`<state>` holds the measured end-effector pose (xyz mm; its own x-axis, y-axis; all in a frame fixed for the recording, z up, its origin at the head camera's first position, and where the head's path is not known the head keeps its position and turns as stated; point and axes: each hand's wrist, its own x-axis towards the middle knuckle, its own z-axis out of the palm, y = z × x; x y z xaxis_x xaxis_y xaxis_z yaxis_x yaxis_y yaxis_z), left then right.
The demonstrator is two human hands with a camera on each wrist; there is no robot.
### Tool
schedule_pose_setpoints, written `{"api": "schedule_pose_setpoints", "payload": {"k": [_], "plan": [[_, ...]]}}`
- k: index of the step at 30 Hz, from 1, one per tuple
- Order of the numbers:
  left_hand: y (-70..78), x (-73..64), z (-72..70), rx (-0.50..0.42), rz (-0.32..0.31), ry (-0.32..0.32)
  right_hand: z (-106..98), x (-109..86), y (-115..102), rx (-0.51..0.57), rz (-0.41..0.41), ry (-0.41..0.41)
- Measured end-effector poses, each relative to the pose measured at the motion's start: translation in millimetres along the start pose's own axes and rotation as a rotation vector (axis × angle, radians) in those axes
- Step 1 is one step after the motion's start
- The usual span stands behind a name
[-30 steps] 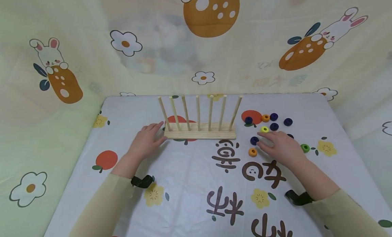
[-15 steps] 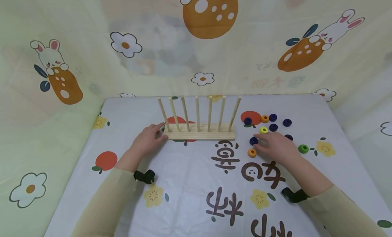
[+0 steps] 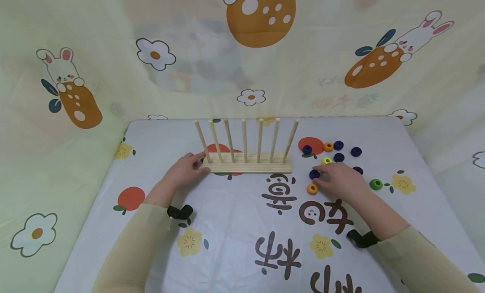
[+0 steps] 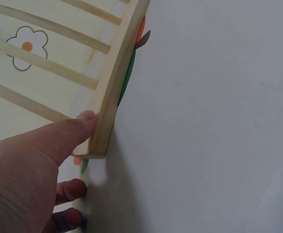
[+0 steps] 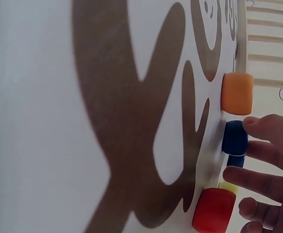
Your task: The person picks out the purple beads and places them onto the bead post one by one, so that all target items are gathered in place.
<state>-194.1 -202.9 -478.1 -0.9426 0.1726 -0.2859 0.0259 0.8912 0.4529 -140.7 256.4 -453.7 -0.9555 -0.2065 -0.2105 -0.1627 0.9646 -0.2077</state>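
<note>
A wooden peg stand (image 3: 248,168) with a row of upright pegs stands near the back of the table. Its left end is gripped by my left hand (image 3: 185,171); in the left wrist view the thumb (image 4: 83,122) presses the corner of the base. To the right, my right hand (image 3: 342,180) pinches a dark blue bead (image 3: 314,174) between thumb and index finger, the bead still on the tablecloth. An orange bead (image 3: 312,189) lies just in front of it. A red bead (image 5: 214,210) shows under that hand in the right wrist view, hidden from the head view.
Behind the right hand lie a yellow bead (image 3: 326,161), another orange bead (image 3: 328,147) and several dark blue beads (image 3: 356,152). A green bead (image 3: 376,184) sits right of the hand. A printed curtain (image 3: 197,78) rises along the table's back edge.
My right hand has shifted slightly left, its thumb and index finger closing on the dark blue bead. My left hand has edged a little farther right onto the stand's end.
</note>
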Motion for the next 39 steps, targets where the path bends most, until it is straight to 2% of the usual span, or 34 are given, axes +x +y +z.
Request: {"api": "schedule_pose_setpoints", "payload": {"k": [5,12,18,29,39], "plan": [[-2.6,2.3,1.5,-0.034,-0.014,-0.017,1,0.7,3,-0.007,-0.016,0.010],[-5.5,5.1,1.9,-0.069,0.004,-0.027,2,1.3,5,-0.002,-0.023,0.015],[-6.2,7.4,2.4,-0.088,-0.016,-0.042,2,1.3,6,0.005,-0.023,0.013],[-4.1,6.8,-0.2,-0.092,-0.025,-0.052,1,2.7,6,0.008,-0.018,0.028],[-5.8,8.0,-2.4,-0.083,-0.020,-0.055,-9,4.1,4,0.044,0.014,0.048]]}}
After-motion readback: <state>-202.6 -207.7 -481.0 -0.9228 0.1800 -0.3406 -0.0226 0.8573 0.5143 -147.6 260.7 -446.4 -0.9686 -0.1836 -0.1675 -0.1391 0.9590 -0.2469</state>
